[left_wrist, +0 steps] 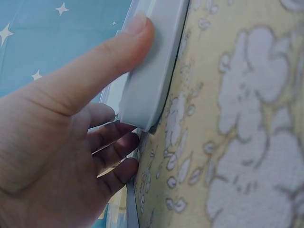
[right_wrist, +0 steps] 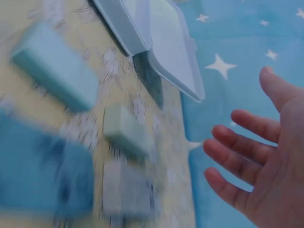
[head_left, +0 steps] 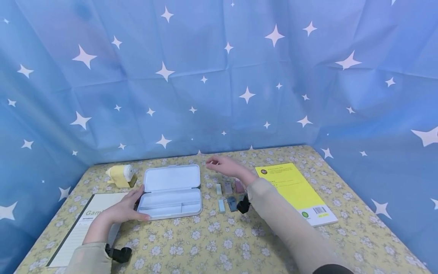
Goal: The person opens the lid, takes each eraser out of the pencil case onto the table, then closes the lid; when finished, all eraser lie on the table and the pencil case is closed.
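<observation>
- White plastic meets the left hand: its thumb presses flat along the near edge of the open pencil case, the other fingers loosely curled at the case's left end.
- The pencil case lies open near the middle of the floral tablecloth, lid tipped back toward the far side.
- The right hand hovers just right of the lid, fingers spread and relaxed, holding nothing.
- Five small erasers lie below that hand, between case and yellow notebook.
- A yellow pencil sharpener stands far left; a lined notepad lies near left.
</observation>
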### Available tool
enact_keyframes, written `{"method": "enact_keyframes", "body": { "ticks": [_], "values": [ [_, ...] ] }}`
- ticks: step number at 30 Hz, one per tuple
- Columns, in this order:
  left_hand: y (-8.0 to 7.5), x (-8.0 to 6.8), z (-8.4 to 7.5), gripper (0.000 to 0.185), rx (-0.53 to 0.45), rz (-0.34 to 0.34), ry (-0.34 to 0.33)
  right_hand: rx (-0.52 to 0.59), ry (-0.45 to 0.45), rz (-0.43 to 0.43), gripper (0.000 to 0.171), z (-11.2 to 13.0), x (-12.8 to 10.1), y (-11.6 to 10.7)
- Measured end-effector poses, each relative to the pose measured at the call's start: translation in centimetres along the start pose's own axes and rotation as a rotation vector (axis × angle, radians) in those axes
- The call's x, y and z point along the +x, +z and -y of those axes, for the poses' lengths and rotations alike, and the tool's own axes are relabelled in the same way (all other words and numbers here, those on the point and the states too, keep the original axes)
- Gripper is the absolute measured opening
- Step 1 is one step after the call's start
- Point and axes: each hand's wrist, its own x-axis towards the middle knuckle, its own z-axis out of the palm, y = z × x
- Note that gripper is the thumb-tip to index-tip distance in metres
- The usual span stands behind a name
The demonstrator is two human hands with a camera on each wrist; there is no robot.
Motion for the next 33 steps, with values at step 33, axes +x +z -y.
{"method": "enact_keyframes", "body": {
  "ticks": [33],
  "values": [
    [-0.1, 0.3, 0.3, 0.122, -0.010, -0.017, -0.001, 0.916, 0.466, 0.007, 0.048, 0.7, 7.0, 5.0]
  ]
}}
